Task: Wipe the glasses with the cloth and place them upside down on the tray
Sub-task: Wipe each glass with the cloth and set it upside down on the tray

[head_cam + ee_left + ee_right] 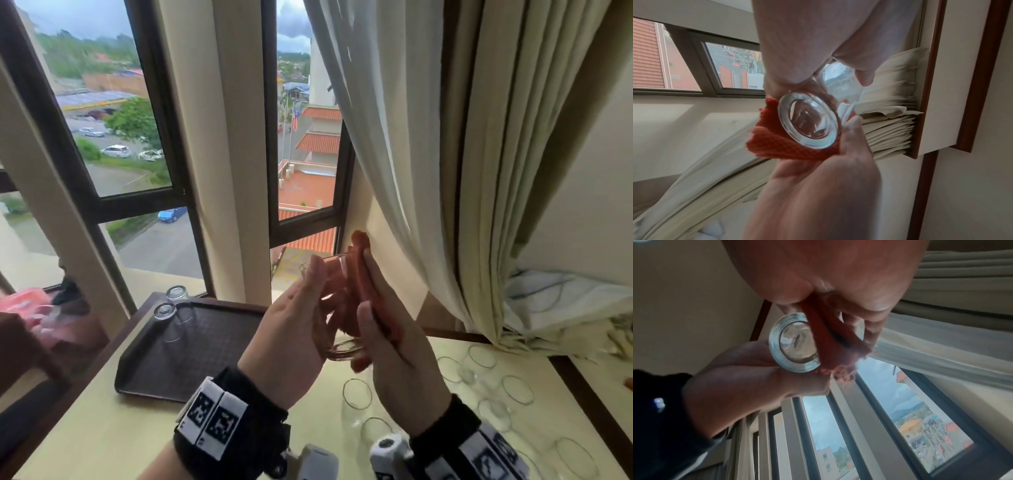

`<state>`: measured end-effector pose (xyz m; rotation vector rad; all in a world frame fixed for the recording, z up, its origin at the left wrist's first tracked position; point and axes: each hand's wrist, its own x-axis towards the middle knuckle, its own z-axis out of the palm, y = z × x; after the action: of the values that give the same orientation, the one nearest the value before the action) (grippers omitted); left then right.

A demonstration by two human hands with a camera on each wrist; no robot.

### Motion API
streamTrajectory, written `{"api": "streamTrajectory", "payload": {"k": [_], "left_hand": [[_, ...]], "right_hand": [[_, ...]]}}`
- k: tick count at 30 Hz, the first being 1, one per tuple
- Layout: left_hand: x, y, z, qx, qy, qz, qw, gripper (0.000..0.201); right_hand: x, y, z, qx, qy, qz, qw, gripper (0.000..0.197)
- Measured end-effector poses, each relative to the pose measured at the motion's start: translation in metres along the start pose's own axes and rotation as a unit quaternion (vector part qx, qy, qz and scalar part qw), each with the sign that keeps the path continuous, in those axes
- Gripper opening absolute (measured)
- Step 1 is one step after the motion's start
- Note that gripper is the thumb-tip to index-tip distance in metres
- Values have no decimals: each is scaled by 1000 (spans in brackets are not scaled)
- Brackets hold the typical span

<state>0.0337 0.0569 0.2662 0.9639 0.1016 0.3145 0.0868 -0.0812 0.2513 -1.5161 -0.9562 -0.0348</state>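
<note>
I hold a clear drinking glass with a thick round base (343,347) up in the air above the pale cream tabletop (102,431), in front of the window. My left hand (291,329) is curled round the side of the glass, the fingers wrapped against its wall. My right hand (394,346) presses a folded orange-red woven cloth (356,274) against the opposite side of the glass, its fingers lying long over the cloth and its thumb pinching the folds. The glass is tilted, its heavy base toward me and its mouth away toward the window. From the left wrist view the base (809,120) faces the camera, with the cloth (777,142) bunched beneath and beside it. From the right wrist view the cloth (830,337) runs in folds across the base of the glass (793,345).

A dark brown rectangular plastic tray (191,346) lies near the left edge of the tabletop, toward its far side. Two clear glasses stand upside down at the tray's far left corner, one (166,318) in front of the other (177,295). Toward the right edge of the tabletop a group of clear glasses stands upright, mouths up, among them one near my right wrist (357,394) and one further right (517,389). A cream curtain (445,137) hangs to the right.
</note>
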Motion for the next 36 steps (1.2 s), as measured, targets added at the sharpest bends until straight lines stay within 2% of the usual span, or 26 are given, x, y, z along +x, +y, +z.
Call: {"api": "streamTrajectory", "payload": {"k": [3, 6, 8, 11, 14, 16, 18, 20, 24, 27, 29, 32, 34, 36], "left_hand": [[-3, 4, 6, -18, -1, 0, 1000, 64], [0, 16, 1, -25, 30, -10, 999, 68], [1, 23, -4, -14, 42, -9, 999, 70], [-1, 24, -4, 11, 51, 6, 999, 70], [-5, 19, 3, 7, 35, 14, 999, 75], [-4, 15, 7, -15, 35, 9, 999, 66], [-3, 12, 8, -32, 49, -8, 998, 69], [-4, 12, 9, -39, 61, -22, 997, 73], [2, 13, -3, -18, 106, -53, 993, 85], [7, 16, -7, 11, 118, -48, 992, 72], [7, 19, -4, 16, 110, -38, 993, 66], [8, 18, 2, 23, 89, -39, 995, 78], [10, 13, 3, 34, 84, -40, 995, 83], [10, 13, 3, 32, 81, -39, 995, 77]], "right_hand": [[1, -12, 6, -79, -1, -69, 994, 55], [-16, -8, 13, -229, -50, -151, 960, 54], [-31, 4, 14, -267, -74, -166, 947, 54], [-39, 14, 13, -213, -46, -124, 968, 55], [-21, 5, 13, -97, 19, -27, 995, 56], [-6, -5, 11, -55, 37, 2, 998, 56], [0, -14, 10, -91, 29, -35, 995, 56], [-5, -18, 11, -150, -12, -88, 985, 55], [-36, -4, 15, -193, -65, -113, 973, 56], [-39, 8, 13, -181, -45, -74, 980, 58], [-28, 9, 14, -133, -16, -39, 990, 57], [0, -1, 15, -10, 19, 11, 1000, 54], [10, -9, 19, -38, 24, -24, 999, 55], [10, -11, 24, -112, 4, -79, 991, 55]]}}
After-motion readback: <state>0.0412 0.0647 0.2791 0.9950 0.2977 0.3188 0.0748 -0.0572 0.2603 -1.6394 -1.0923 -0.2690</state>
